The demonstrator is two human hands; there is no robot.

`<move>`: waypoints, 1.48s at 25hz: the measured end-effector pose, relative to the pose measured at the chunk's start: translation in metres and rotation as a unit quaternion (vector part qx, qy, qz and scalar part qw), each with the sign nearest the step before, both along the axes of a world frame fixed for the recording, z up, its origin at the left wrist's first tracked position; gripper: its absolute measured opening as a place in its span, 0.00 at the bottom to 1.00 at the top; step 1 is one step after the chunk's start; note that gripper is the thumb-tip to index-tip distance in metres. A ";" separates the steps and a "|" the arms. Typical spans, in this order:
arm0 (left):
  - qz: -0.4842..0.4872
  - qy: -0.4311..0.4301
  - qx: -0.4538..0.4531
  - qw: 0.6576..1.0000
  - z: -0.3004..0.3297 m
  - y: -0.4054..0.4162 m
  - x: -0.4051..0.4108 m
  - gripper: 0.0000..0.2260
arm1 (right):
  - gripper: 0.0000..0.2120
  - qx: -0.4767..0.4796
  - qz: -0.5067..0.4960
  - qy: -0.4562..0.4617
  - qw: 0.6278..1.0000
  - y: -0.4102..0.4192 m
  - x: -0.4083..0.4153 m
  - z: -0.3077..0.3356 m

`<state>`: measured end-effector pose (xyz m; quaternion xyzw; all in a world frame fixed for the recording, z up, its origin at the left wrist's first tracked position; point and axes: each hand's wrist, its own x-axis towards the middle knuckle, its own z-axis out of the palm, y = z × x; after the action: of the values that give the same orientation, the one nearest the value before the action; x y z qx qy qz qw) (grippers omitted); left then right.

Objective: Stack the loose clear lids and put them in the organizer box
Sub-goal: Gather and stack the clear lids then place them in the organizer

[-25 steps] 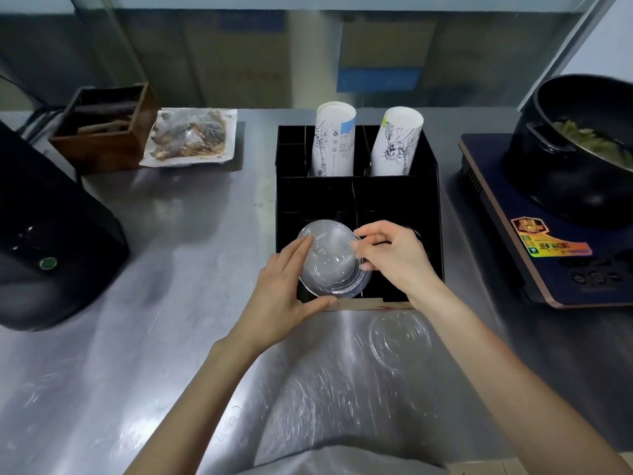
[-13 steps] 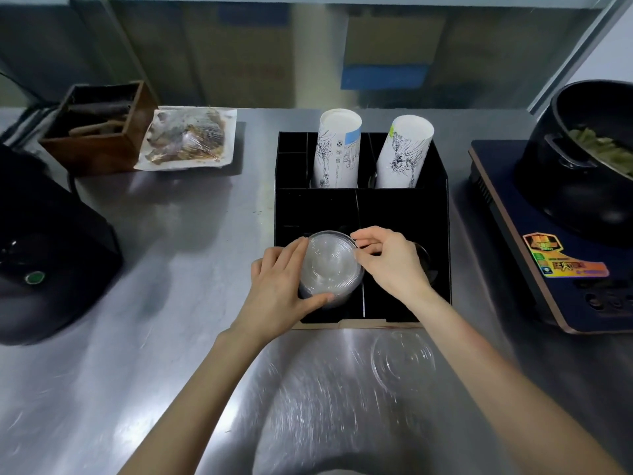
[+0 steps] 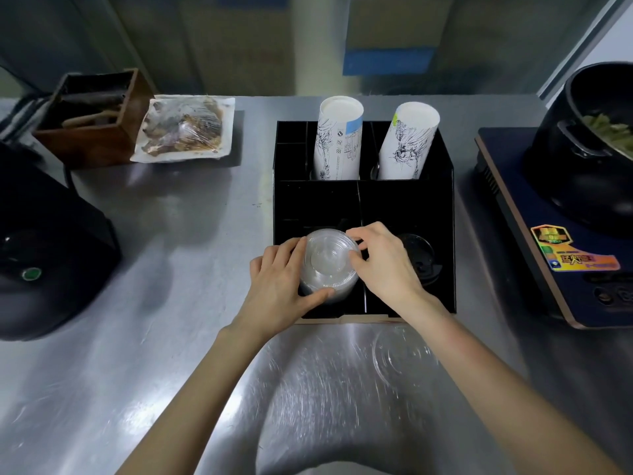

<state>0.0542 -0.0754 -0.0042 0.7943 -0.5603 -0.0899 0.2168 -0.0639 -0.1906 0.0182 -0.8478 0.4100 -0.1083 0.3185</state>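
Observation:
A stack of clear lids [image 3: 328, 262] sits low in the front-left compartment of the black organizer box [image 3: 442, 214]. My left hand [image 3: 281, 286] wraps the stack's left and front side, thumb under its near rim. My right hand [image 3: 383, 265] pinches the stack's right rim with its fingertips. One loose clear lid [image 3: 399, 354] lies flat on the steel counter just in front of the box, beside my right forearm. Black lids [image 3: 421, 255] fill the front-right compartment.
Two stacks of printed paper cups [image 3: 339, 138] [image 3: 407, 142] stand in the box's rear compartments. A black appliance [image 3: 44, 255] is at left, a wooden box [image 3: 92, 114] and wrapped food tray [image 3: 185, 128] behind it. An induction cooker [image 3: 565, 269] with a black pot [image 3: 589, 132] stands at right.
Both hands have carried the lid stack down from above the box's front edge into the front-left compartment. The loose lid on the counter has not moved.

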 end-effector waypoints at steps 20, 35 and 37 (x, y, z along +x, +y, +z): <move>-0.160 0.070 -0.095 0.980 0.016 0.018 -0.059 0.20 | 0.10 -0.013 -0.113 -0.149 0.982 0.033 -0.094 0.008; -0.245 0.027 0.124 0.961 -0.044 0.025 -0.111 0.32 | 0.22 0.048 -0.113 0.038 0.992 0.063 -0.155 -0.060; -0.241 0.019 0.135 0.961 -0.047 0.024 -0.113 0.31 | 0.30 0.052 -0.084 0.062 0.993 0.064 -0.154 -0.061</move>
<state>-0.0586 -0.0511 -0.0516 0.6556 -0.7138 -0.2293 0.0898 -0.2178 -0.1261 -0.0433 -0.7978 0.5035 -0.0606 0.3260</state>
